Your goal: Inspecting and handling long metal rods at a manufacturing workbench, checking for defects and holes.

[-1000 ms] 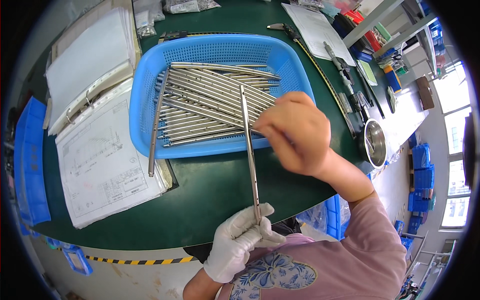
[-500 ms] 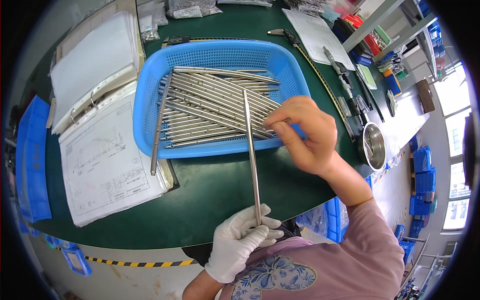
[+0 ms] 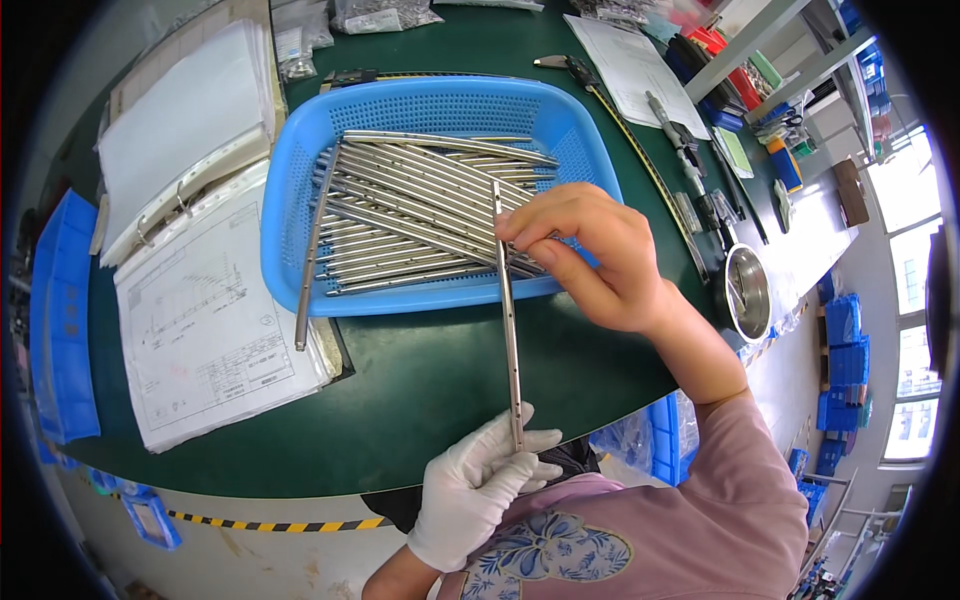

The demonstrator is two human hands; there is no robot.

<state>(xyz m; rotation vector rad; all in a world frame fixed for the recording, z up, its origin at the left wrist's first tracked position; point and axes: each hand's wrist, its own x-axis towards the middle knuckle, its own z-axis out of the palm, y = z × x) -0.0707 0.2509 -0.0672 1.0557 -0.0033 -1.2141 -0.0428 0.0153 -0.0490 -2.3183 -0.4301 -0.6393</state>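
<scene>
Head view: your white-gloved left hand (image 3: 463,500) grips the near end of a slim silver metal rod (image 3: 511,340) pointing away from you; your bare right hand (image 3: 597,258), pinched (contents unclear), meets its far portion from the right.

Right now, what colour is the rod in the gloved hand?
The rod is silvery with small dark spots; the head view shows it best.

Rods (image 3: 420,205) in basket (image 3: 420,302), binder (image 3: 195,320) left
</scene>
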